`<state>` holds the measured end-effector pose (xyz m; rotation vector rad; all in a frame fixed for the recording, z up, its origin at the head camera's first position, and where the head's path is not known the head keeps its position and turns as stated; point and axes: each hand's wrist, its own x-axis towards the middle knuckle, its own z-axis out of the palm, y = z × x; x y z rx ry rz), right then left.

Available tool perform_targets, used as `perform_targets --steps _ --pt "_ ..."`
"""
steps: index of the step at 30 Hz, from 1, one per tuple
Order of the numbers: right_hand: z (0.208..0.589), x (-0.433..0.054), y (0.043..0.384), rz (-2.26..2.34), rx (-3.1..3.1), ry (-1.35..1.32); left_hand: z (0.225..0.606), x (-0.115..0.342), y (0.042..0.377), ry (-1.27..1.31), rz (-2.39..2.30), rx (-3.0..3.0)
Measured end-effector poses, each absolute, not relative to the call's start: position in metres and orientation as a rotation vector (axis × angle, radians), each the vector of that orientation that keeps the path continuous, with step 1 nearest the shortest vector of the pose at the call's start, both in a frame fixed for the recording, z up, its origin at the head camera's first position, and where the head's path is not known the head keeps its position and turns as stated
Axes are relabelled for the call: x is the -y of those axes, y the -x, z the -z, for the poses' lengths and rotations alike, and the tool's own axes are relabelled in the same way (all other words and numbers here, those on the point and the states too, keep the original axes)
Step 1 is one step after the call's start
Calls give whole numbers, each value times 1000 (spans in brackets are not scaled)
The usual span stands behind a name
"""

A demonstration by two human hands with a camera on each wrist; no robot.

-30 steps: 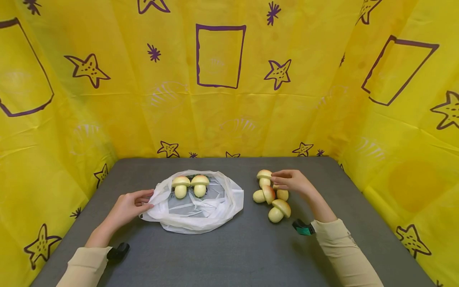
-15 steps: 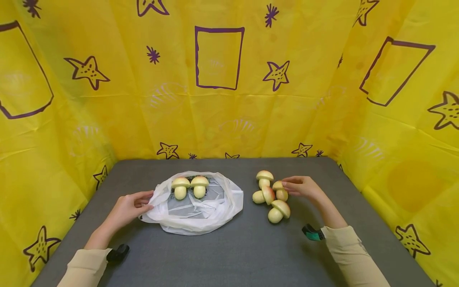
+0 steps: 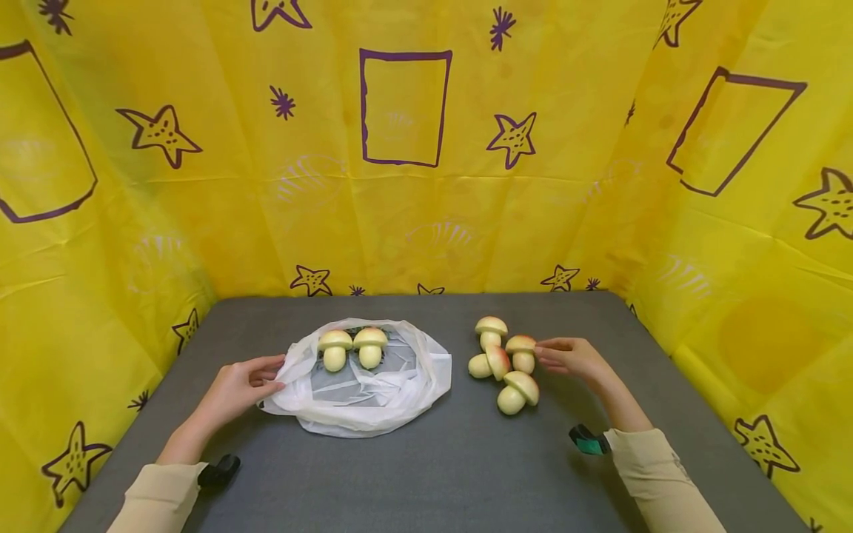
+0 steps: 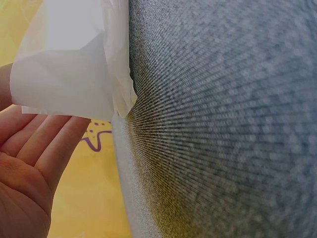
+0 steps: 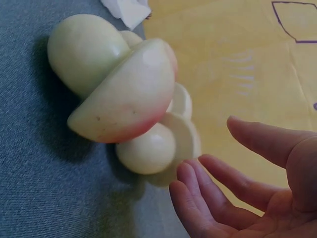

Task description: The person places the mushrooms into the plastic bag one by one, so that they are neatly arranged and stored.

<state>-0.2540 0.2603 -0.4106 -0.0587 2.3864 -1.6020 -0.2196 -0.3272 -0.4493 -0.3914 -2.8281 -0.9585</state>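
In the head view, my right hand (image 3: 571,359) is beside the loose mushrooms, on the side toward the right edge of the table (image 3: 413,488), fingers loosely extended and gripping nothing. The nearest mushroom (image 3: 521,344) lies just left of my fingertips; its long axis runs from the cap, toward the far edge, to the stem, toward the near edge. My right hand is much the nearer; my left hand (image 3: 236,385) is well apart, pinching the left rim of the white bag (image 3: 369,422). I count one bag and six mushrooms: the nearest, three other mushrooms (image 3: 497,362) clustered with it, and two bagged mushrooms (image 3: 335,349) lying within the bag's mouth by its far rim. The left wrist view shows the bag's film between my thumb and fingers. The right wrist view shows my thumb spread apart and the loose mushrooms overlapping; whether my fingertips touch the nearest, I can't tell.
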Motion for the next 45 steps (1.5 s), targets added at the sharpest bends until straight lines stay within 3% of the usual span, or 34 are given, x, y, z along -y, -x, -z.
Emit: perform_targets --steps 45 --pt "448 -249 267 1524 -2332 -72 448 326 218 381 995 2811"
